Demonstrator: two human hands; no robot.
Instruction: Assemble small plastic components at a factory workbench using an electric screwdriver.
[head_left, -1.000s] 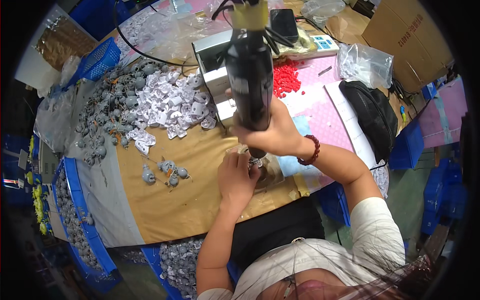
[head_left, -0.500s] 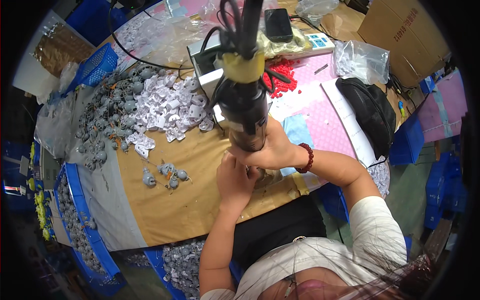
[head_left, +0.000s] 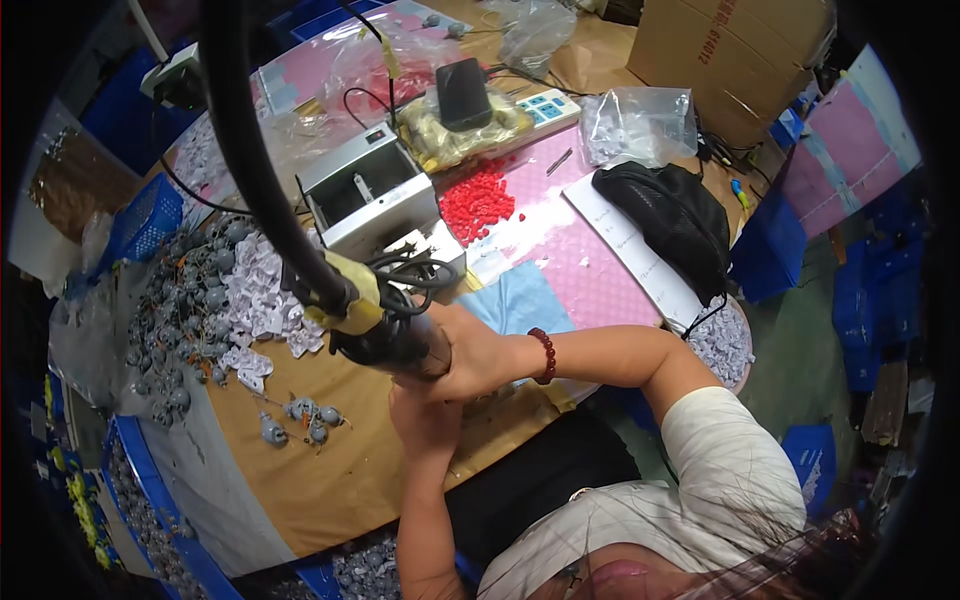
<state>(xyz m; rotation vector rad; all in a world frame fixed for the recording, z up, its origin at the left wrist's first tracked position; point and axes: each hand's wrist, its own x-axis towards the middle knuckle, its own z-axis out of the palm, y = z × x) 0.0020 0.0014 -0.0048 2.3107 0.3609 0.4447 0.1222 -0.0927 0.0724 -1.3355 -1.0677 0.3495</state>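
My right hand point(head_left: 478, 350), with a dark red bead bracelet at the wrist, is wrapped round a black electric screwdriver point(head_left: 385, 338) that hangs from above. The driver has yellow tape and a looped black cable near its top, and it leans to the upper left. Directly beneath, my left hand point(head_left: 424, 418) is closed by the driver's lower end; what it holds is hidden behind my hands and the tool. Several grey round parts with thin wires point(head_left: 316, 420) lie on the brown table covering point(head_left: 300, 500), left of my hands.
Heaped at the left are grey wired parts point(head_left: 180, 310) and white plastic pieces point(head_left: 262, 295). Behind my hands stand an open metal box point(head_left: 370, 190) and a pile of red pieces point(head_left: 476, 205). A black mesh pouch point(head_left: 665, 220) lies on white paper at the right.
The view has shifted. The screwdriver now slants toward the upper left instead of standing nearly upright, uncovering the metal box. Both hands stay together at the tool.
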